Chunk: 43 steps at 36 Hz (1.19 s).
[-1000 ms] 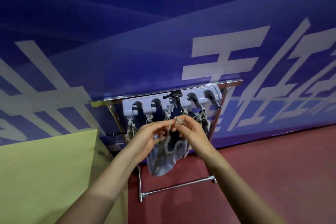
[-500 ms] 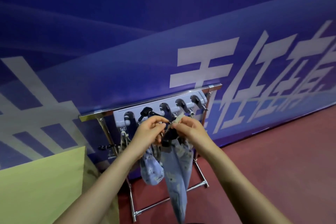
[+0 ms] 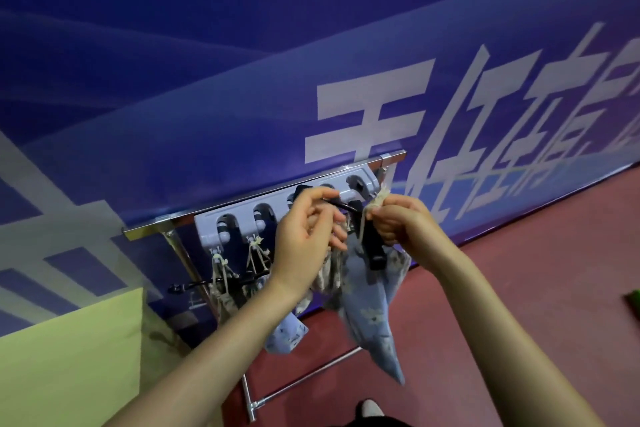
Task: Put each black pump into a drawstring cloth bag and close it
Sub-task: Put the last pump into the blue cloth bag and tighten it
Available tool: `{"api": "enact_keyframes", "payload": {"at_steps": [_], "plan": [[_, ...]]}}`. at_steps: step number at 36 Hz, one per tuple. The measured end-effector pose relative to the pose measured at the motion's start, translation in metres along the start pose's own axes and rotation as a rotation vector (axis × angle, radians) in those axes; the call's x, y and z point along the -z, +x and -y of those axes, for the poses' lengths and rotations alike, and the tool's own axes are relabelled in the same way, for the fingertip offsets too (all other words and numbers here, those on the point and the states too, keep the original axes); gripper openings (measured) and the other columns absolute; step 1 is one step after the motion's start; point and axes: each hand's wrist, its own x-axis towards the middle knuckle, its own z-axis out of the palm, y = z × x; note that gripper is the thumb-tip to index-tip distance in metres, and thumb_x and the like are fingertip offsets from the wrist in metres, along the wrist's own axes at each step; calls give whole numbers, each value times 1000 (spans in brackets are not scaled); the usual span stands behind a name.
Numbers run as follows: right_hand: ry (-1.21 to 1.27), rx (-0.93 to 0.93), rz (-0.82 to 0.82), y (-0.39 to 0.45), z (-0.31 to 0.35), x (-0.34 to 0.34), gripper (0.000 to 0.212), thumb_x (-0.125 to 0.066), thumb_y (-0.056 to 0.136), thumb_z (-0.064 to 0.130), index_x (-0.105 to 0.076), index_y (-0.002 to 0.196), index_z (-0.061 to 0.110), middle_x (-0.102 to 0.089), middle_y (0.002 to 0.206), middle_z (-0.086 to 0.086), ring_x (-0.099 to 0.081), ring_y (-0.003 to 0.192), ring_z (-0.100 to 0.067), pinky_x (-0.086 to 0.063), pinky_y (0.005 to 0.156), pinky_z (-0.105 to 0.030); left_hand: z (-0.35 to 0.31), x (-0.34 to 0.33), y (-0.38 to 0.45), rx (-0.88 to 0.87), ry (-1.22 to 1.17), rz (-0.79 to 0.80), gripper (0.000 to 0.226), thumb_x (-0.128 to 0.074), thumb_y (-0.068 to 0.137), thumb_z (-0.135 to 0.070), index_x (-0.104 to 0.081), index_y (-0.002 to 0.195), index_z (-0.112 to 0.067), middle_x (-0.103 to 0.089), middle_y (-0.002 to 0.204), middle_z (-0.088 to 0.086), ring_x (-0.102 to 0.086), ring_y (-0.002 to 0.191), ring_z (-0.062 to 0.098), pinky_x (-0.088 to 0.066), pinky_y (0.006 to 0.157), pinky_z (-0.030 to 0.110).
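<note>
A black pump (image 3: 371, 242) stands upright in front of a grey holder rack (image 3: 242, 224), its body sunk into the mouth of a long blue printed drawstring bag (image 3: 372, 309) that hangs down from it. My left hand (image 3: 306, 225) grips the pump's black handle at the top. My right hand (image 3: 396, 218) pinches the bag's beige drawstring, pulled up beside the pump. Two more bags (image 3: 225, 291) hang by knotted cords from the rack's left slots, and another blue bag (image 3: 285, 335) hangs behind my left forearm.
The rack is fixed to a chrome frame (image 3: 263, 199) standing against a blue banner wall with white characters. A pale green board (image 3: 69, 357) fills the lower left. The floor (image 3: 519, 288) is red. A shoe tip (image 3: 370, 409) shows at the bottom edge.
The view has shifted so the rack sits further right. My hands have drawn apart: the right has pulled the drawstring up and to the right, the left holds the pump handle.
</note>
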Motion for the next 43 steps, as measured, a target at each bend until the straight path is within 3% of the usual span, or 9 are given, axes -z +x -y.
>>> {"api": "enact_keyframes", "payload": {"at_steps": [5, 9, 14, 20, 24, 27, 31, 39, 43], "plan": [[-32, -9, 34, 16, 3, 39, 14, -54, 73, 12, -58, 63, 4, -28, 45, 5, -22, 41, -8, -18, 42, -19, 11, -31, 33, -215, 395, 92, 25, -52, 93, -3, -62, 107, -22, -59, 105, -4, -61, 99, 5, -48, 89, 19], [-79, -26, 94, 33, 5, 76, 14, -53, 73, 12, -61, 63, 6, -28, 47, 3, -21, 42, -10, -17, 44, -21, 41, -60, 66, -231, 739, 296, 22, -55, 91, -20, -66, 110, -17, -58, 110, -3, -52, 108, 14, -38, 92, 22], [-123, -41, 178, 56, 6, 125, 12, -54, 74, 12, -61, 67, 5, -29, 47, 3, -22, 42, -10, -19, 43, -21, 67, -100, 93, -118, 827, 453, 34, -44, 86, -32, -66, 109, -18, -63, 106, -1, -56, 102, 19, -42, 91, 35], [-139, -62, 285, 84, -10, 169, 14, -53, 78, 12, -64, 69, 8, -30, 48, 2, -23, 43, -10, -18, 44, -24, 97, -133, 113, 31, 688, 410, 6, -62, 87, -29, -60, 93, -29, -59, 99, -6, -59, 93, 9, -47, 82, 26], [-173, -67, 358, 105, -17, 184, 12, -54, 81, 11, -61, 76, 3, -34, 51, -1, -29, 46, -12, -24, 47, -25, 112, -143, 126, 95, 745, 359, 12, -63, 89, -33, -55, 82, -39, -56, 93, -4, -57, 90, 11, -48, 80, 30], [-222, -65, 380, 120, -28, 195, 11, -53, 85, 8, -58, 83, -2, -41, 56, -4, -35, 50, -14, -31, 50, -27, 123, -146, 133, 136, 823, 359, 15, -58, 93, -32, -54, 78, -30, -48, 85, -5, -52, 81, 13, -40, 70, 28], [-356, -108, 346, 138, -57, 201, 10, -52, 94, 3, -57, 86, 1, -52, 73, -11, -48, 64, -14, -45, 61, -22, 141, -134, 138, 247, 915, 375, 15, -50, 97, -34, -59, 84, -31, -47, 84, -9, -53, 85, 12, -42, 75, 29], [-455, -107, 251, 162, -109, 182, 19, -55, 96, 7, -58, 78, 12, -54, 59, 3, -50, 47, 0, -43, 53, -15, 171, -115, 148, 439, 1070, 322, 21, -48, 95, -31, -62, 80, -33, -57, 94, -4, -57, 88, 16, -47, 84, 35], [-426, -108, 141, 174, -126, 176, 17, -57, 94, 8, -57, 78, 15, -52, 58, 4, -48, 50, -5, -42, 56, -24, 176, -120, 158, 488, 1123, 284, 24, -45, 95, -29, -67, 84, -29, -55, 95, -5, -58, 89, 18, -48, 81, 34]]}}
